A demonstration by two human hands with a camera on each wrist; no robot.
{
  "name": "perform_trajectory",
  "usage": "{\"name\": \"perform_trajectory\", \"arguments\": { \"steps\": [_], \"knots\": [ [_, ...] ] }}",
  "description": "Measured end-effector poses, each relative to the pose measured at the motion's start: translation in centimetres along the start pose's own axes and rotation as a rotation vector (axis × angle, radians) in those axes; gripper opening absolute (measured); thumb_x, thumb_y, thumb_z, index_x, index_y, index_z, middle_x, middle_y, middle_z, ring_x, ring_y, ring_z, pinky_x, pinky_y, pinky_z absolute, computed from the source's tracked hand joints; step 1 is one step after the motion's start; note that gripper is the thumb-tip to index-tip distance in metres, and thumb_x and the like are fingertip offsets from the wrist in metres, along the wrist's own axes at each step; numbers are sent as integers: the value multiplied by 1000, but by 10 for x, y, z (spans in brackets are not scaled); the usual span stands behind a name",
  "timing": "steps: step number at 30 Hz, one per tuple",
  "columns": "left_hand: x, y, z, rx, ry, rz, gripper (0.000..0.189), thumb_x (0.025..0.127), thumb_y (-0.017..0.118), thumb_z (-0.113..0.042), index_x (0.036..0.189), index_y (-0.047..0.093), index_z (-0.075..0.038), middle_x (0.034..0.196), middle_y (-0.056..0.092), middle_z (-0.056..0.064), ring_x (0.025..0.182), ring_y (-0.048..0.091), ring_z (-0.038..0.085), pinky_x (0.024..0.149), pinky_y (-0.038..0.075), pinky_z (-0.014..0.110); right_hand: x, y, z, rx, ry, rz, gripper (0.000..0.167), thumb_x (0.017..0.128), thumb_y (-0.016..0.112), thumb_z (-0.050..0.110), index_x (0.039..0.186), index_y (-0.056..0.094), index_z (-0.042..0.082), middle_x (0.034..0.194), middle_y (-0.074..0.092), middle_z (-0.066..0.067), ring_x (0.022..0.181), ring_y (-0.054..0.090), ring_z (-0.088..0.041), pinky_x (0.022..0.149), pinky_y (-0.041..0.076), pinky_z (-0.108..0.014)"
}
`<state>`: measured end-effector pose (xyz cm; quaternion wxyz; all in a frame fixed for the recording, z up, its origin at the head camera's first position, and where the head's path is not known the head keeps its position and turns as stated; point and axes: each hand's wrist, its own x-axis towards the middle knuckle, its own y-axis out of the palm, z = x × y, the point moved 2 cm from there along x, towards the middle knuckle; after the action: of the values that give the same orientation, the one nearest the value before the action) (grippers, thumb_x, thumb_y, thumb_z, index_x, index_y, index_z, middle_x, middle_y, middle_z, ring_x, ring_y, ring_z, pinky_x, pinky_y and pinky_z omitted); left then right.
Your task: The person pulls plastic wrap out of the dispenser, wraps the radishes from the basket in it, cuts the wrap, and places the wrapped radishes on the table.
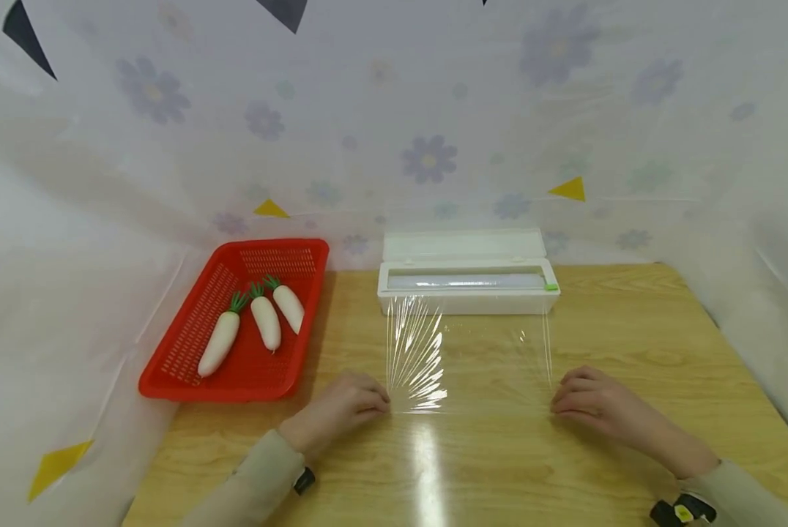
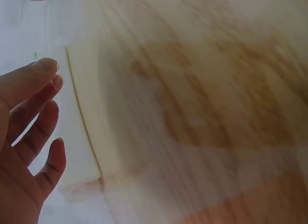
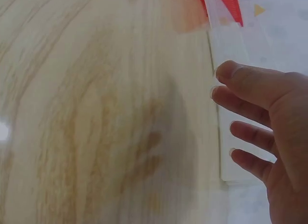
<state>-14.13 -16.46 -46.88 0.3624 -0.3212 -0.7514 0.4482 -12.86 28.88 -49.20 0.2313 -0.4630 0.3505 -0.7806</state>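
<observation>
A clear sheet of plastic wrap (image 1: 480,366) stretches from a white wrap dispenser (image 1: 466,303) toward the person, with shiny creases on its left side. My left hand (image 1: 341,410) pinches the sheet's near left corner. At the near right corner, my right hand (image 1: 605,410) pinches the film between thumb and forefinger. In the left wrist view, the thumb and forefinger of the left hand (image 2: 33,118) meet while the other fingers stay loosely bent. The right hand (image 3: 269,118) shows the same pinch in the right wrist view. Inside the dispenser lies the wrap roll (image 1: 466,281), its lid (image 1: 463,245) raised.
To the left, a red plastic basket (image 1: 236,391) holds three white radishes (image 1: 220,344) with green tops. A green tab (image 1: 551,288) sits at the dispenser's right end. Behind the wooden table (image 1: 631,329) hangs a white flowered sheet (image 1: 368,110).
</observation>
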Motion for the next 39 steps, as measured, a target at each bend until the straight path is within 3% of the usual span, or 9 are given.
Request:
{"name": "perform_trajectory", "arguments": {
  "steps": [3,8,14,20,26,30,34,39],
  "knots": [
    [-1,6,2,3,-41,32,8,90,82,-14,97,82,-17,102,74,-7,98,68,10,93,52,32,-5,8,-5,-19,-11,8,4,96,76,25,98,78,25,99,72,12,98,60,-16,97,40,-16],
    [-3,15,5,-3,-50,67,7,92,81,-14,96,83,-18,94,72,-10,90,66,5,86,54,24,-9,13,-3,-50,26,58,28,79,88,9,99,79,26,99,70,14,94,60,-10,88,44,-18],
    [-1,15,6,-14,-71,94,8,91,81,-12,97,84,-16,90,74,-8,86,67,1,81,54,19,-8,10,5,-92,67,95,33,78,86,3,101,78,25,97,68,17,88,59,-5,80,46,-19],
    [-1,13,3,57,-76,121,8,93,79,-15,98,84,-19,92,74,-8,83,68,1,78,54,20,-3,12,8,-137,143,87,31,79,85,3,105,80,19,94,70,17,82,58,1,72,45,-16],
    [-2,13,0,107,-68,87,11,97,75,-17,107,80,-17,87,72,-6,74,65,5,69,53,23,2,17,7,-154,165,100,28,77,86,3,100,81,17,90,73,13,78,61,-1,67,48,-20],
    [0,15,-1,108,-106,76,13,100,71,-17,111,77,-14,95,77,-4,84,71,7,77,58,28,4,22,6,-181,167,69,29,73,88,3,96,80,18,89,73,12,77,63,-2,66,51,-26],
    [6,18,-2,105,-175,50,7,101,69,-17,103,75,-15,91,75,-8,80,68,3,78,57,29,5,21,6,-215,223,64,30,72,88,2,97,79,16,88,74,10,77,64,-4,67,53,-33],
    [15,24,-1,120,-207,14,11,99,71,-15,89,69,-18,77,63,-11,67,53,1,66,50,24,8,18,3,-281,308,125,38,74,89,5,111,78,8,86,72,11,78,62,-5,69,53,-39]
  ]
}}
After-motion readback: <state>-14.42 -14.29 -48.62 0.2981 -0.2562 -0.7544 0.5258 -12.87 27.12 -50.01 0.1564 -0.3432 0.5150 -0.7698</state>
